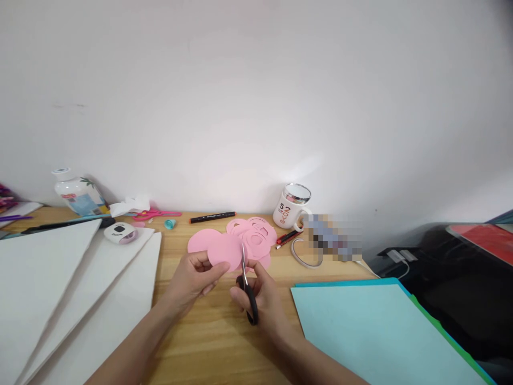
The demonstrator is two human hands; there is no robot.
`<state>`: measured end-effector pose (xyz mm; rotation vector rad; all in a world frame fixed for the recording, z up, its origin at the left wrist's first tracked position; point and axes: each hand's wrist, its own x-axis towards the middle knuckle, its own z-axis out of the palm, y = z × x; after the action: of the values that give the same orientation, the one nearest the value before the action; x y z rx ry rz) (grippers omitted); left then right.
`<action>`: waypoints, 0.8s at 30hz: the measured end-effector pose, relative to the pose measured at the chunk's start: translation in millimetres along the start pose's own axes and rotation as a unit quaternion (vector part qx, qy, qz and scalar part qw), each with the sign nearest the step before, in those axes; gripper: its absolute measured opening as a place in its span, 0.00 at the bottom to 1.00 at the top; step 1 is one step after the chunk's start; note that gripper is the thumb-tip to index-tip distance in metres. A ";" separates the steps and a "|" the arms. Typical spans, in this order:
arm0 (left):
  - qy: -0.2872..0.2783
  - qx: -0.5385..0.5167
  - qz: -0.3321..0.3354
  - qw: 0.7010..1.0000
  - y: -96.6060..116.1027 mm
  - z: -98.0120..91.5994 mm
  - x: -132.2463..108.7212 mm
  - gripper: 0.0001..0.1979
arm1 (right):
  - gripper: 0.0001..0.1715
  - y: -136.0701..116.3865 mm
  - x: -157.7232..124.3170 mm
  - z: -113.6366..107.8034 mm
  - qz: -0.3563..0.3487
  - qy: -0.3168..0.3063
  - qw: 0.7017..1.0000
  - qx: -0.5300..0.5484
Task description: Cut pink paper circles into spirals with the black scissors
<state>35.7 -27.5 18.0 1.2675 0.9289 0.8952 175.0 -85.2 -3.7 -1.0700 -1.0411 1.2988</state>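
Between the thumb and fingers of my left hand (pixel 195 279) is a round pink paper disc (pixel 223 251), held up above the table. My right hand (pixel 264 299) is closed around black-handled scissors (pixel 249 299), their blades pointing up along the disc's right edge. Whether the blades touch the paper I cannot tell. Behind the disc another pink paper circle (pixel 200 239) shows, partly covered. A pile of cut pink paper pieces (pixel 256 243), some with holes in them, lies just beyond my hands.
White sheets (pixel 132 299) cover the left, with a white correction-tape-like gadget (pixel 120 233) on them. Pink scissors (pixel 156 214), a black marker (pixel 212 217) and a white mug (pixel 292 206) stand along the wall. Light blue paper (pixel 372 326) lies at right, a bottle (pixel 78 192) back left.
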 end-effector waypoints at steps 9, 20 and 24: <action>-0.023 -0.035 -0.017 0.999 5.2 5.0 -1.8 0.16 | 0.26 1.6 -1.0 2.3 0.009 -0.002 1.000 0.008; 0.002 0.014 -0.043 0.999 5.5 8.6 -4.3 0.16 | 0.29 3.7 -1.0 2.6 -0.001 -0.032 0.999 0.039; 0.007 0.007 -0.041 0.999 7.1 10.2 -4.9 0.16 | 0.29 2.9 -0.3 2.7 0.002 -0.024 0.999 0.042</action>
<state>43.1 -35.1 26.1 1.2265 0.9932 0.8352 171.7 -85.5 -6.0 -0.9812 -1.0117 1.3651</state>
